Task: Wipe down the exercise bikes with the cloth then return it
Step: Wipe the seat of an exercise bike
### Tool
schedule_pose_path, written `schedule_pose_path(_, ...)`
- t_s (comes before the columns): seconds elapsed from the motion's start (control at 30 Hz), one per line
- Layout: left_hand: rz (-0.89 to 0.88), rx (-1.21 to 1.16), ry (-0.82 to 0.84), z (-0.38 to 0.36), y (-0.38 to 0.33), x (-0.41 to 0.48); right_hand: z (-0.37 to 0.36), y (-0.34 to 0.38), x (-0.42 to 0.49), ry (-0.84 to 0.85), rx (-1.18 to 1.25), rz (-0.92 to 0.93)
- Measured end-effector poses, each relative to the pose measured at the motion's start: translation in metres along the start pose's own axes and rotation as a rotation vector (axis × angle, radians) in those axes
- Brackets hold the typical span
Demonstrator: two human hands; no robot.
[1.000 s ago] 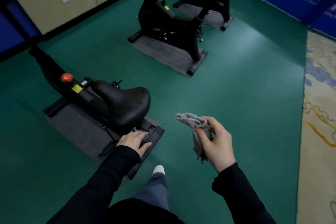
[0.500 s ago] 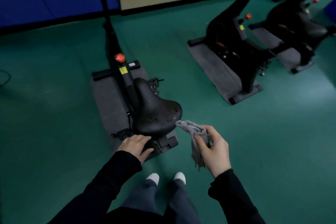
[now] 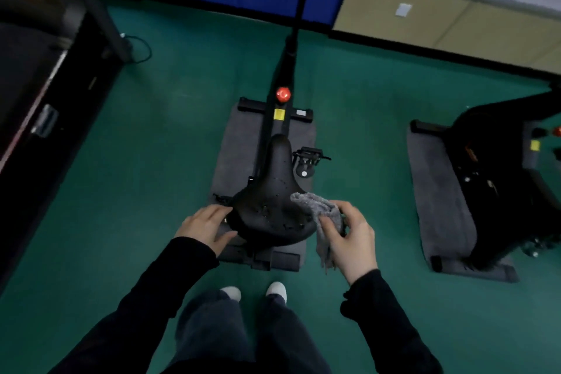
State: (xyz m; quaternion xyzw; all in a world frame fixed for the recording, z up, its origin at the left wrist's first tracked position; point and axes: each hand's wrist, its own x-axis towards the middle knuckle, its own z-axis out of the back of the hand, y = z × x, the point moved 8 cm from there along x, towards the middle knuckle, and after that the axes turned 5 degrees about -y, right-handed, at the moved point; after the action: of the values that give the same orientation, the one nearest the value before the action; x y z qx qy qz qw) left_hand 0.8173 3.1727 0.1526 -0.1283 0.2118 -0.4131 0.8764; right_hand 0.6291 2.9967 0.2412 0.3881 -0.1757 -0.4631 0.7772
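Fingers of the right hand (image 3: 349, 237) curl round a bunched grey cloth (image 3: 321, 215), with the thumb pressing it from the front. The cloth's upper fold lies against the right rear side of the black saddle (image 3: 273, 191), and its loose end hangs below the hand. The left hand (image 3: 203, 225) has its fingers nearly straight and slightly spread, the tips touching the saddle's left rear edge; it holds nothing. Small wet spots dot the saddle's top. The saddle belongs to the exercise bike (image 3: 280, 118), which stands along the middle of a grey mat (image 3: 230, 146), its rear bar at the mat's near edge. A red knob (image 3: 283, 94) sits on the frame ahead of the saddle and a pedal (image 3: 308, 158) sticks out to the right. The person's white shoes (image 3: 277, 290) stand on the green floor (image 3: 151, 161) just short of that near edge. A second bike (image 3: 501, 167) stands on its own mat (image 3: 440, 191) well apart to the right, and a dark treadmill (image 3: 30, 85) runs along the floor's left edge.
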Motion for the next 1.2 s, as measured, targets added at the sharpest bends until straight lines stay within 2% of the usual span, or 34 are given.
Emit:
schedule_pose_path(0.2,0.145,-0.077,-0.090,-0.007,-0.011,-0.007,-0.008,0.003,0.031,0.134,-0.022,0.151)
schedule_pose_path(0.33,0.189,-0.098,-0.118,-0.012,-0.008,-0.014,-0.020,0.015,0.044,0.140,-0.019,0.246)
schedule_pose_path(0.5,0.210,-0.174,-0.147,-0.016,0.006,-0.004,-0.041,0.039,0.082,0.102,-0.073,0.369)
schedule_pose_path(0.73,0.121,-0.244,-0.102,-0.030,0.014,0.021,-0.109,0.090,0.131,0.186,-0.351,0.740)
schedule_pose_path(0.93,0.075,-0.415,-0.085,-0.045,0.023,0.030,-0.156,0.079,0.135,0.378,-0.665,1.023)
schedule_pose_path(1.2,0.028,-0.550,-0.140,-0.045,0.023,0.032,-0.166,0.058,0.093,0.710,-0.498,1.055)
